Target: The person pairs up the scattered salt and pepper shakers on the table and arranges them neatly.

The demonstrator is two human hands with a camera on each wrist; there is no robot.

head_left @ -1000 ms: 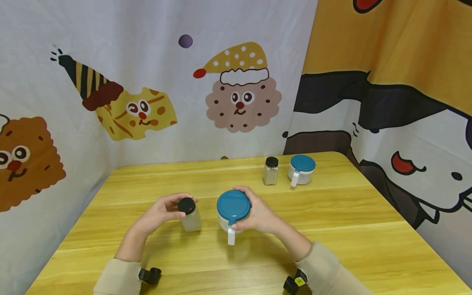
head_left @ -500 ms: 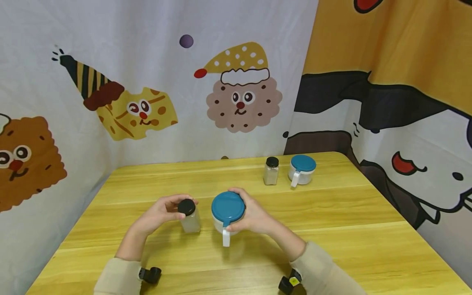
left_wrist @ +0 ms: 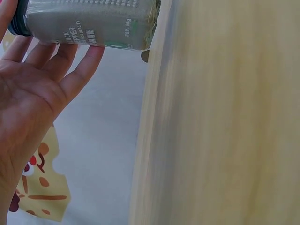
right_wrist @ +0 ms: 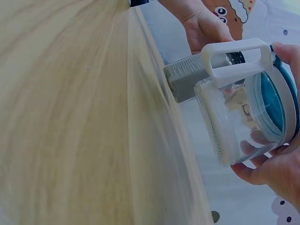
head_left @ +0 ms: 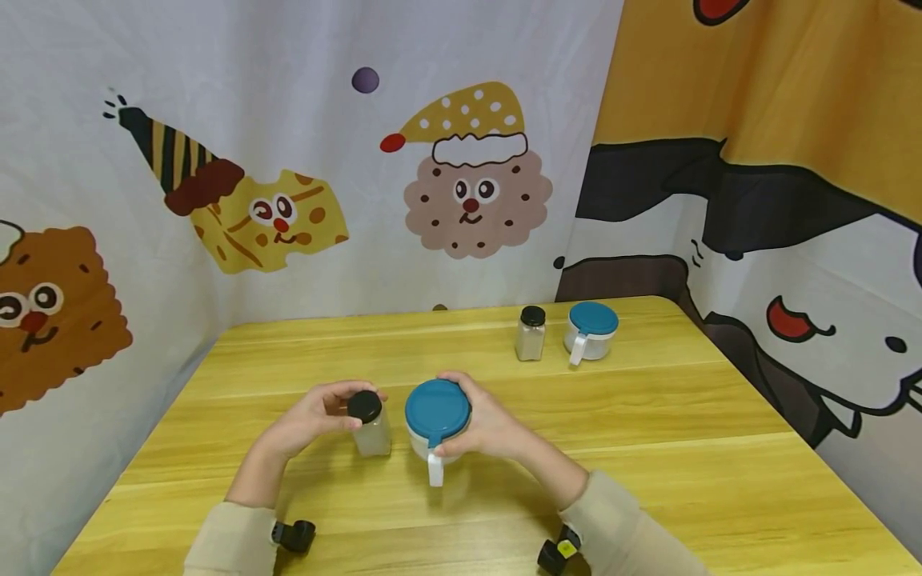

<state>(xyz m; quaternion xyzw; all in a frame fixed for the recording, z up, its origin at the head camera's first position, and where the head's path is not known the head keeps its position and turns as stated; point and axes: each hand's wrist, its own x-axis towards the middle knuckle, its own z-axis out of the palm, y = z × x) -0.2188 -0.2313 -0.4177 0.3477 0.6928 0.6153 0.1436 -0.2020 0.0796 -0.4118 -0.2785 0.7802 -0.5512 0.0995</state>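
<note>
My left hand grips a small pepper jar around its black lid and upper body. Printing on the pepper jar shows in the left wrist view. Close beside it, my right hand holds a seasoning jar with a blue lid, thumb near the lid's hinge and fingers around the far side. The seasoning jar's clear body and white handle show in the right wrist view. Its handle points toward me in the head view, and the pepper jar is partly hidden behind it in the right wrist view.
At the back right of the wooden table stand a second black-lidded jar and another blue-lidded seasoning jar with a white handle. A cartoon-printed curtain hangs behind the table and along its sides.
My right hand has carried the seasoning jar leftward and slightly nearer to me, closing the gap to the pepper jar. The left hand has stayed almost still.
</note>
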